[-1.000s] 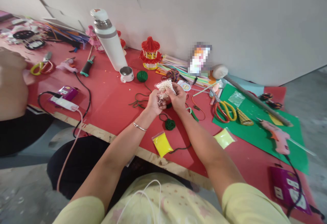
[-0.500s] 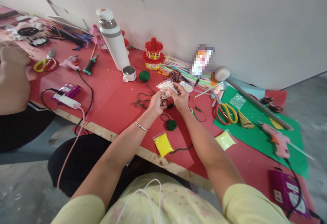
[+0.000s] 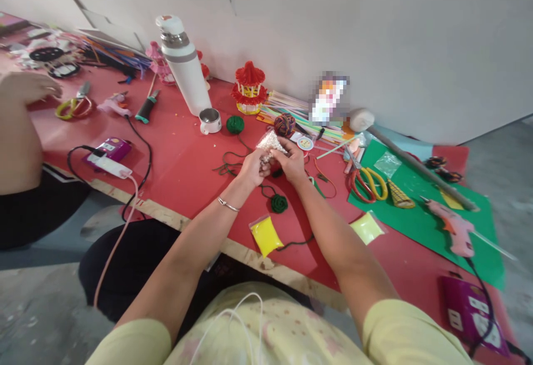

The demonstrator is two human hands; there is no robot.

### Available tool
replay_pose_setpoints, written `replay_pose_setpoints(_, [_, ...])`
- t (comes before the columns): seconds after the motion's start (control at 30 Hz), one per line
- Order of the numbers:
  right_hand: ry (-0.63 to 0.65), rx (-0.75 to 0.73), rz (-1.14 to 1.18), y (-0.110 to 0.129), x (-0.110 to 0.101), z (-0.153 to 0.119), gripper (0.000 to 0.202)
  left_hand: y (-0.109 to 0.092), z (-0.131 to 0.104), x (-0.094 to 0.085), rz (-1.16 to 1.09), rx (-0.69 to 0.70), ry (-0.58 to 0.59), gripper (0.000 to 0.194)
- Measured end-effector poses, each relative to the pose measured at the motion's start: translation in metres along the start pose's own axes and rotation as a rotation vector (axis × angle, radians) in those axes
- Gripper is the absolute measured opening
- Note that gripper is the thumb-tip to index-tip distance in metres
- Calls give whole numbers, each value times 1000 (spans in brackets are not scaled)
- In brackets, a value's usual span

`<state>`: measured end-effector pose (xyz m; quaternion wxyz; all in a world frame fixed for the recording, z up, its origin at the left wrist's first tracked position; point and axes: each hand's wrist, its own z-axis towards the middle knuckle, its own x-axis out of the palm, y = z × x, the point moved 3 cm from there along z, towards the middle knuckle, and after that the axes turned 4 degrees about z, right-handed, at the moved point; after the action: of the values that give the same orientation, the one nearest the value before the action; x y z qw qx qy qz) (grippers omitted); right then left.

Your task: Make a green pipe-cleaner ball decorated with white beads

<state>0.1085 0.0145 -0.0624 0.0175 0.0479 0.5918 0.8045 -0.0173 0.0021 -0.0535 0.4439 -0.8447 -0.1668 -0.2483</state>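
Observation:
Between both hands is a clear bag of white pearl beads [image 3: 270, 140], held above the red table. My left hand [image 3: 254, 170] grips its lower left side, fingers curled. My right hand [image 3: 293, 160] closes on the bag's right side with thumb and fingers. Below the hands lies a coil of dark green cord [image 3: 278, 203], and behind them sit a green yarn ball [image 3: 235, 125] and a multicoloured yarn ball [image 3: 285, 125]. Nearer my body is a bag of bright yellow powder-like material [image 3: 265, 236]. A paler yellow bag [image 3: 368, 227] lies beside my right forearm.
Red-and-yellow scissors [image 3: 368, 184], a pink glue gun [image 3: 449, 225] and a stick [image 3: 425, 170] lie on green sheet at right. A white flask [image 3: 185, 71] and its cup [image 3: 210, 120] stand behind. A co-worker's hand [image 3: 35, 86] is at far left, near other scissors [image 3: 75, 103].
My right hand has shifted slightly on the bead bag, its fingers lower over the beads. At far left, the co-worker's hand has moved right, toward the scissors.

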Motion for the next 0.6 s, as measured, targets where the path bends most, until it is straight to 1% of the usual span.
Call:
replay_pose_setpoints(0.1, [2,12,12,-3,-1,-2,45,-1,0,-1,-6,-5,10,6])
replay_pose_setpoints(0.17, [-28,35,14,-5,-2,-2,43,-1,-2,1,9,-31,72,8])
replay_pose_setpoints(0.23, [-69,44,22,-5,-1,-2,41,-1,-3,2,32,-71,136,14])
replay_pose_setpoints(0.27, [-79,38,28,-4,-1,-3,40,-1,-3,3,46,-81,145,15])
replay_pose_setpoints(0.3, [-81,27,36,-3,0,-3,40,0,-3,3,58,-80,137,15])
replay_pose_setpoints(0.37, [-73,3,45,0,3,-5,40,0,-3,3,72,-49,84,9])
replay_pose_setpoints(0.43, [-52,5,36,1,5,-6,42,0,-3,2,69,-20,34,6])
replay_pose_setpoints(0.47, [-43,14,21,1,5,-6,44,0,-3,1,60,-16,28,6])
replay_pose_setpoints(0.53, [-35,27,-26,1,5,-6,49,0,-2,0,34,-35,58,7])
replay_pose_setpoints(0.6, [-45,29,-64,0,4,-6,52,0,-2,0,12,-66,127,14])
